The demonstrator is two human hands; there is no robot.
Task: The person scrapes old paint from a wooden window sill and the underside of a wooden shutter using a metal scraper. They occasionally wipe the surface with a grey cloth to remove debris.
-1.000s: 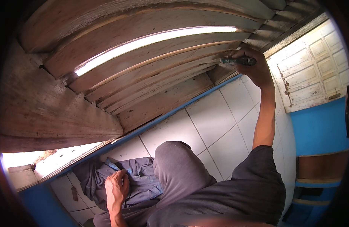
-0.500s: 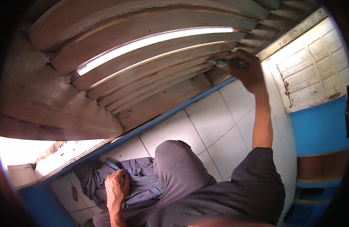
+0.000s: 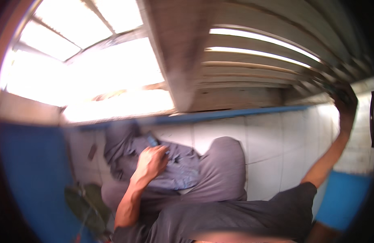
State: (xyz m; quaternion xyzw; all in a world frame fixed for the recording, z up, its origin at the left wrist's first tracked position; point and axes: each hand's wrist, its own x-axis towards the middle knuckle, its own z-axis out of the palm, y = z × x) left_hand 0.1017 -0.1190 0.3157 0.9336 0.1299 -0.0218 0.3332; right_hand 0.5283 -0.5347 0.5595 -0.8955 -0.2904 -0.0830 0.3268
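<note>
My left hand (image 3: 153,160) is closed, its fingers curled over a bunched grey-blue cloth (image 3: 176,172) beside my bent leg. Whether it grips a fold or something small is hidden. Stretched far out to the right, my right hand (image 3: 344,97) is closed around a dark-handled tool (image 3: 329,88). The tool's tip meets the right ends of the wooden slats (image 3: 251,65) of a louvred panel. Blur and shadow hide the tool's exact kind.
A bright window opening (image 3: 110,73) lies left of the panel's wooden frame (image 3: 183,56). White tiles (image 3: 264,137) run below a blue ledge (image 3: 219,116). A brown chip (image 3: 92,152) and dark green sandals (image 3: 87,202) lie at left by a blue wall (image 3: 31,162).
The view has swung left, showing more of the window and the sandals. My right hand stays at the slat ends with the tool; my left hand stays by the cloth.
</note>
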